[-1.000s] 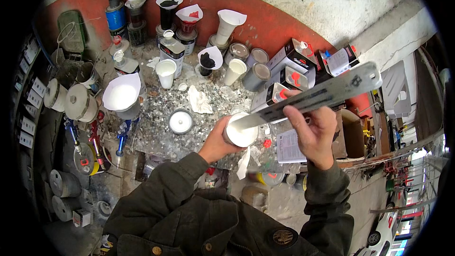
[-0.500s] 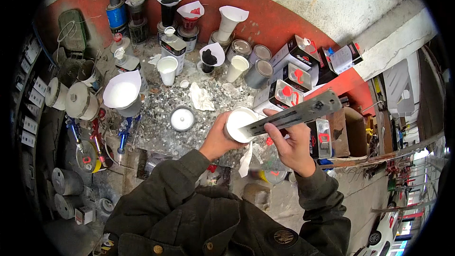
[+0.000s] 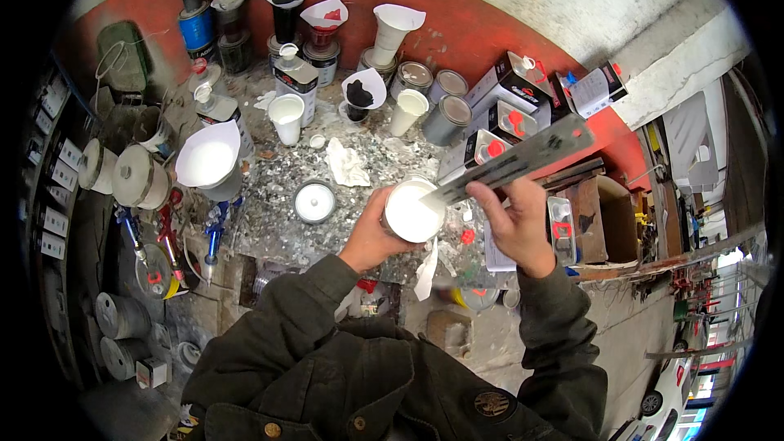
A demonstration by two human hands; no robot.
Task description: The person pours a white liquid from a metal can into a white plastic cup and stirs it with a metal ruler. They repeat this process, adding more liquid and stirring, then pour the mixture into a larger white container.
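Observation:
My left hand [image 3: 371, 233] grips a white cup [image 3: 412, 211] filled with white liquid, held above the near edge of a paint-spattered workbench [image 3: 278, 229]. A long flat metal ruler [image 3: 513, 160] is pinched in my right hand [image 3: 518, 224]. The ruler slants up to the right, and its lower tip rests at the cup's rim. Both of my sleeves are dark olive.
On the bench stand a small round tin with white contents [image 3: 314, 201], a crumpled white rag [image 3: 346, 163], white cups [image 3: 287, 118], paper funnels on cans [image 3: 209, 157], metal tins [image 3: 445, 118] and rectangular cans [image 3: 510, 86]. Spray guns [image 3: 214, 233] hang at the left edge. Red wall behind.
The ruler has swung lower and closer, with its tip now at the cup's rim. My right hand moved slightly left toward the cup. The cup stays in my left hand.

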